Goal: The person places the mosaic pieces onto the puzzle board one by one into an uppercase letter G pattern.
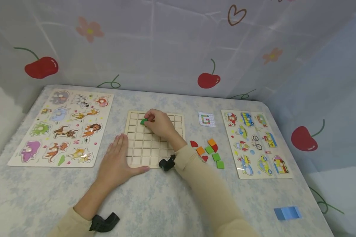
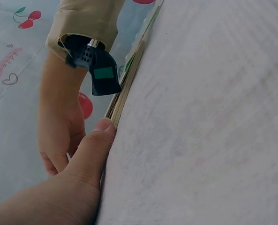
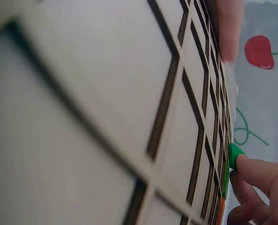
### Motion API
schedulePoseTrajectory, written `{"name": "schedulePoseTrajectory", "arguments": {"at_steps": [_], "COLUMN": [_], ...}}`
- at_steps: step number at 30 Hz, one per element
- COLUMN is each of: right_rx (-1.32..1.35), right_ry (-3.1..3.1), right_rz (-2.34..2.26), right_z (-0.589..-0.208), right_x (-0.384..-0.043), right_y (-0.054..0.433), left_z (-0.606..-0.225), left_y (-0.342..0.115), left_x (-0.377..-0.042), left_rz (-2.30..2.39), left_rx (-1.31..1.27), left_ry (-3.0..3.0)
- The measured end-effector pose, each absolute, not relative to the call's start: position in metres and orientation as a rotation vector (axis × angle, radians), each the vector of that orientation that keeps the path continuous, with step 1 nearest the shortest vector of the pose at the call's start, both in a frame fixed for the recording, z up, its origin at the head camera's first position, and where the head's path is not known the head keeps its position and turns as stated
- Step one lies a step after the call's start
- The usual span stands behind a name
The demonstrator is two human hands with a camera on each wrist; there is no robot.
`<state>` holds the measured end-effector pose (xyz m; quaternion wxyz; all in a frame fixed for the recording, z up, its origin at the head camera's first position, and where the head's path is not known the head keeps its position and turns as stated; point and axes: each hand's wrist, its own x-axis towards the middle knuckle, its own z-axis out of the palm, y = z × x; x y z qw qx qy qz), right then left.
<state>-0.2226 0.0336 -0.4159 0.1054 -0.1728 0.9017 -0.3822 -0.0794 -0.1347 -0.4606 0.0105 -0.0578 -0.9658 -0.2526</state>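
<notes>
A wooden grid board (image 1: pixel 138 153) lies flat in the middle of the table. Over its upper part, my right hand (image 1: pixel 161 125) pinches a green piece (image 3: pixel 235 155) between thumb and finger, at the grid's surface. In the right wrist view, a green piece (image 3: pixel 226 179) and an orange piece (image 3: pixel 220 211) sit in the grid close to those fingertips; in the head view the hand covers them. My left hand (image 1: pixel 115 163) lies with straight fingers along the board's left edge. Its thumb (image 2: pixel 94 145) stretches along the near edge, touching the board's side.
Right of the board lie loose red, orange and green pieces (image 1: pixel 216 157). Behind them is a pattern card (image 1: pixel 204 123) with a G. An animal puzzle (image 1: pixel 101 135) stands at left, a vehicle puzzle (image 1: pixel 249 148) at right. A blue object (image 1: pixel 287 213) lies near the right front.
</notes>
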Motion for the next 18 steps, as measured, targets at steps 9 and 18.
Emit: {"name": "schedulePoseTrajectory", "arguments": {"at_steps": [9, 18], "right_rx": [-0.556, -0.716], "right_ry": [2.785, 2.65], "right_rz": [-0.845, -0.862], "right_z": [-0.417, -0.407], "right_x": [-0.223, -0.218], "right_y": [0.017, 0.035], "left_z": [-0.464, -0.464], "left_y": [-0.135, -0.136], "left_x": [-0.08, -0.08], "left_rz": [-0.791, -0.8], "left_rx": [-0.178, -0.171], "left_ry": [-3.012, -3.021]}}
